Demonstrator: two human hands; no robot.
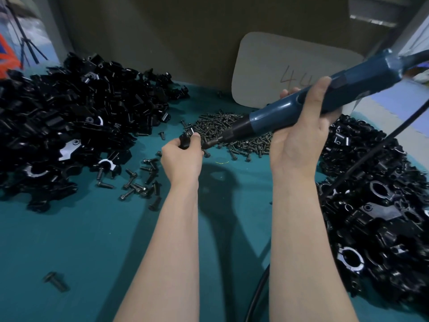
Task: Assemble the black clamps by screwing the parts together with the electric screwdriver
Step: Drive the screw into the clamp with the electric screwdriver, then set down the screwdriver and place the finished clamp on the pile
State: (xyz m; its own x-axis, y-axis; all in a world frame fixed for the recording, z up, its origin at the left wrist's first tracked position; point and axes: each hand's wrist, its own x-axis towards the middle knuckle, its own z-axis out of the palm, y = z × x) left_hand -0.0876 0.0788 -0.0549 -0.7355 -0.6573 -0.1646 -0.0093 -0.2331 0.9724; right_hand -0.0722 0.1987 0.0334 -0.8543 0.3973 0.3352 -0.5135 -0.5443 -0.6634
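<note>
Teal table (92,252) bears black clamp parts (76,117) and screws (232,131).

Near-centre mat (92,263) open. Parts heap (69,117) blocks left, clamp heap (376,217) and cable (255,295) right, screw pile (232,129) far centre.

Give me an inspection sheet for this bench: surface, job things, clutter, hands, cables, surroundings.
Surface: teal table covering.
Job's things: blue electric screwdriver; small black clamp piece; heap of black clamp parts left; another heap right; pile of dark screws centre.
Clutter: stray screws scattered.
Hands: left hand pinches the clamp piece; right hand grips the screwdriver.
Cables: black cable over the right heap.
Surroundings: grey card against brown board; black tripod far left.
</note>
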